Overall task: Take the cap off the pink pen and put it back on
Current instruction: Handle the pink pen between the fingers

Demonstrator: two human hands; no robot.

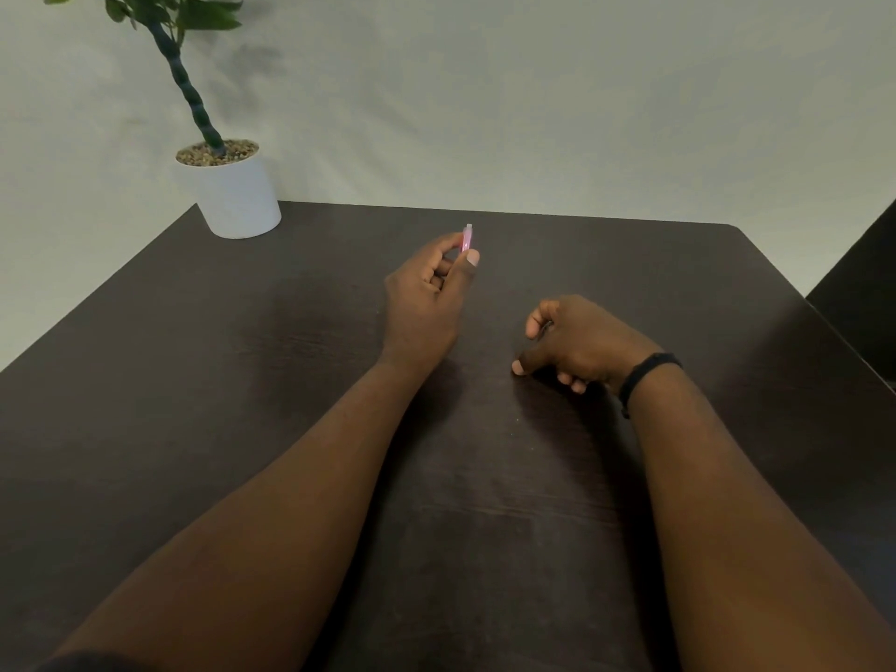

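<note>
My left hand (429, 293) is raised over the middle of the dark table (242, 380). Its thumb and fingers pinch the pink pen (467, 240). Only a short pink length with a pale tip sticks up above the fingertips, and the rest is hidden in the hand. Whether the cap is on it cannot be made out. My right hand (574, 341) rests on the table to the right and nearer to me, apart from the left hand. Its fingers are curled in with the thumb pointing down-left. Whether anything sits inside them is hidden.
A white pot (232, 196) with a green plant stands on the table's far left corner. A pale wall runs behind the far edge. A dark chair back (863, 303) is at the right edge. A black band is on my right wrist (647, 375).
</note>
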